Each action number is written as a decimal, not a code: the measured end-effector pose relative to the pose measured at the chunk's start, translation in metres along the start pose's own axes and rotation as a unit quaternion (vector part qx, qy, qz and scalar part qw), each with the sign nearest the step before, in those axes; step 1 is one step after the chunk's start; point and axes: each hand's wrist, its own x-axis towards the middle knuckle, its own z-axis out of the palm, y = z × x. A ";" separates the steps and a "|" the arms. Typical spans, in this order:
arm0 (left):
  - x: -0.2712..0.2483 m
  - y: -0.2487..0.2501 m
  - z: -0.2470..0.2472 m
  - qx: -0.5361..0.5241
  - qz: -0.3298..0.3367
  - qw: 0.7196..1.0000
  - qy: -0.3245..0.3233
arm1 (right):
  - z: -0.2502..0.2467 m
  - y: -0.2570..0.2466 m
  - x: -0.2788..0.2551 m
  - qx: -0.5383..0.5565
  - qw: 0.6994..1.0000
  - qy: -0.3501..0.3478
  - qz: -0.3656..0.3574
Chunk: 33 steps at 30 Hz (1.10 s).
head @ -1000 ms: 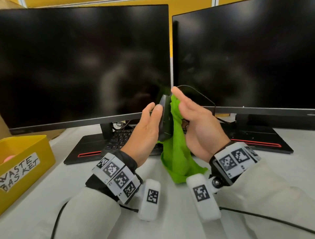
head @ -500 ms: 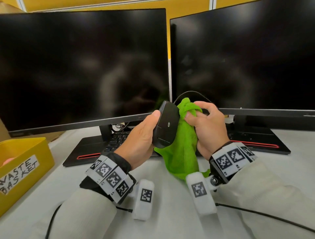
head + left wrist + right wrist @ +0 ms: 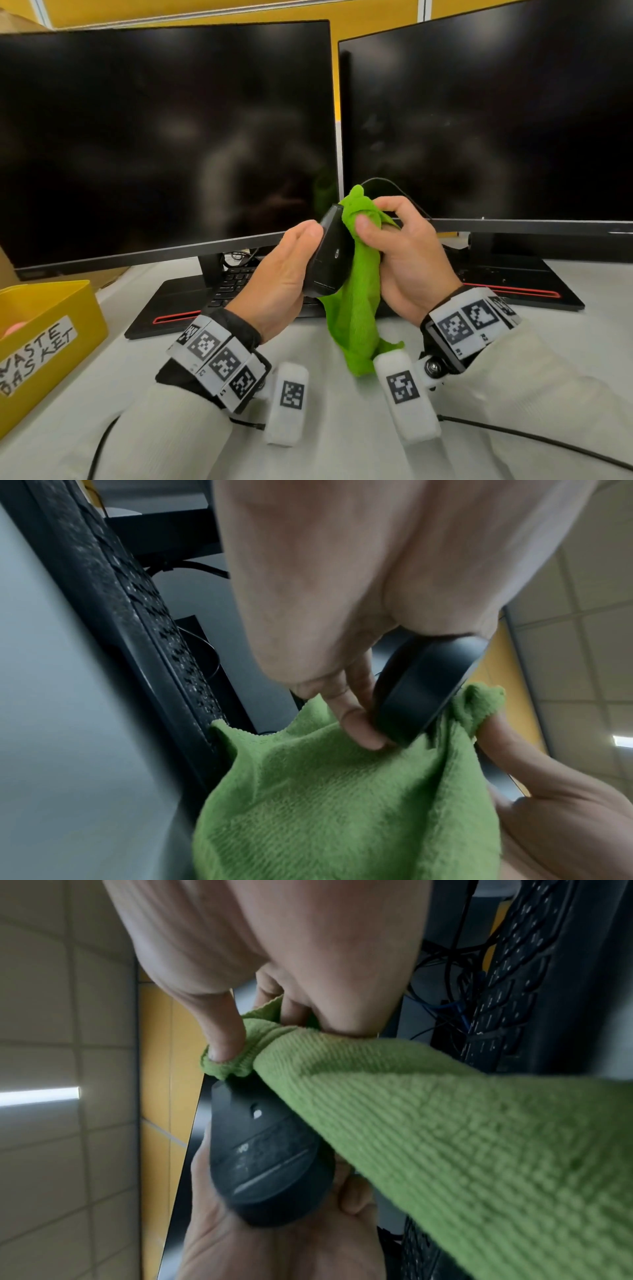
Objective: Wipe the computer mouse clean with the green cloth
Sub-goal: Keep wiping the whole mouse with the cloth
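My left hand (image 3: 291, 260) grips a black wired computer mouse (image 3: 329, 257) and holds it up on its side, above the desk and in front of the monitors. Its flat underside faces me. The right hand (image 3: 394, 246) pinches a bunched green cloth (image 3: 359, 291) against the front end of the mouse, and the rest of the cloth hangs down toward the desk. In the right wrist view my thumb presses the cloth (image 3: 428, 1123) onto the tip of the mouse (image 3: 267, 1153). The left wrist view shows my fingers curled round the mouse (image 3: 424, 685) with the cloth (image 3: 342, 804) below it.
Two dark monitors (image 3: 164, 137) stand side by side at the back, and the mouse cable (image 3: 394, 185) loops up in front of the right one. A black keyboard (image 3: 233, 284) lies under them. A yellow bin (image 3: 44, 339) labelled waste basket sits at the left edge.
My right hand went from flat fingers laid on the cloth to curled fingers bunching it at the mouse's front end. The left hand turned the mouse so its underside faces me.
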 end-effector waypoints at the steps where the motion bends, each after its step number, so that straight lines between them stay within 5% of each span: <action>1: 0.000 -0.001 -0.001 0.010 -0.007 1.000 -0.002 | 0.002 0.002 -0.001 -0.008 1.000 -0.003 -0.005; 10: -0.002 -0.003 0.002 0.123 -0.002 0.992 -0.014 | 0.005 0.001 -0.003 -0.020 1.000 0.011 0.021; 24: -0.007 0.002 0.006 0.035 -0.017 0.999 -0.025 | -0.008 0.003 0.007 0.083 0.996 0.037 0.011; 33: 0.004 0.007 -0.002 -0.040 0.008 0.997 0.063 | -0.016 0.002 0.005 0.169 0.977 -0.027 0.123</action>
